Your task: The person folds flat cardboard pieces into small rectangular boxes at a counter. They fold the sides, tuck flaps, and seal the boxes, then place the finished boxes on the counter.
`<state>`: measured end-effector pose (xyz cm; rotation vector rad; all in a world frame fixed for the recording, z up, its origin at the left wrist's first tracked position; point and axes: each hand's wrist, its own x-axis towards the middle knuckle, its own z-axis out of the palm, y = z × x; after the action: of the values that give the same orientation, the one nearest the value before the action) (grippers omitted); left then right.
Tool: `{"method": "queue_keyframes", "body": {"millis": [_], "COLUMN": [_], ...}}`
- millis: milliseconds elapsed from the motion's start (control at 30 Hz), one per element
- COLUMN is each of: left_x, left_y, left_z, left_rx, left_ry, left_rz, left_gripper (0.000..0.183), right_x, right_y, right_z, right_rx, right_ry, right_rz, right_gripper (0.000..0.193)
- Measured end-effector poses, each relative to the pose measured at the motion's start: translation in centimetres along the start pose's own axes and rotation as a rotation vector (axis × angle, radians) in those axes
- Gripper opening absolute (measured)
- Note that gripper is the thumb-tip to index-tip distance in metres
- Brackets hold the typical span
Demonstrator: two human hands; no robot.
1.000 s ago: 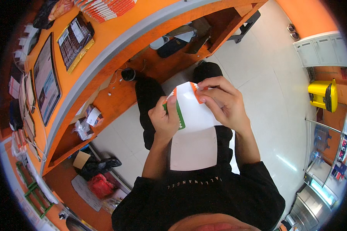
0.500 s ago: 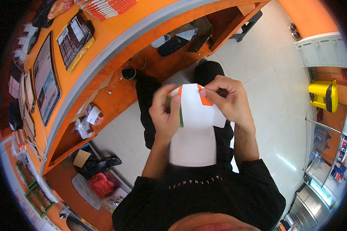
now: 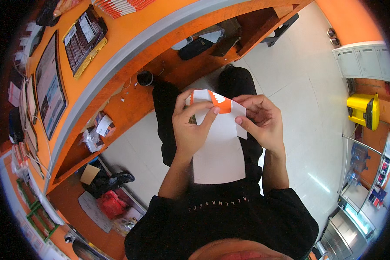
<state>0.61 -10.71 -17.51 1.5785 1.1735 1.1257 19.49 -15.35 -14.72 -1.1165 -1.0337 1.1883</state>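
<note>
A partly folded paperboard carton (image 3: 219, 160), plain white with a small orange-and-white flap (image 3: 221, 104) at its far end, is held over my lap. My left hand (image 3: 191, 132) grips it at the far left, the thumb pressing the edge of the orange flap and the fingers curled around the far corner. At the right, my right hand (image 3: 264, 123) holds a white side flap (image 3: 241, 113) between its thumb and fingers. The long white panel hangs toward my shirt. Part of the carton's left side is hidden by my left hand.
A curved orange desk (image 3: 130, 37) with a grey edge runs along the left and far side. On it are a monitor (image 3: 52, 84) and a dark-and-yellow package (image 3: 83, 41). Under it sits a black cup (image 3: 144, 78). A yellow bin (image 3: 363, 111) is at the right.
My left thumb has moved right onto the orange flap, which is now tilted. My right hand has shifted from that flap down to the white side flap.
</note>
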Motion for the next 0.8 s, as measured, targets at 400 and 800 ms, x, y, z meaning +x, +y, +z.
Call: {"method": "queue_keyframes", "body": {"millis": [400, 800], "left_x": [-0.5, -0.9], "left_y": [0.7, 1.0], "left_z": [0.7, 0.7], "left_rx": [0.054, 0.048], "left_ry": [0.068, 0.073], "left_rz": [0.004, 0.032], "left_gripper": [0.016, 0.016], "right_x": [-0.5, -0.6], "right_y": [0.8, 0.4], "right_z": [1.6, 2.1], "right_rx": [-0.074, -0.338], "right_ry": [0.1, 0.113], "right_rz": [-0.062, -0.096], "right_gripper": [0.015, 0.014]}}
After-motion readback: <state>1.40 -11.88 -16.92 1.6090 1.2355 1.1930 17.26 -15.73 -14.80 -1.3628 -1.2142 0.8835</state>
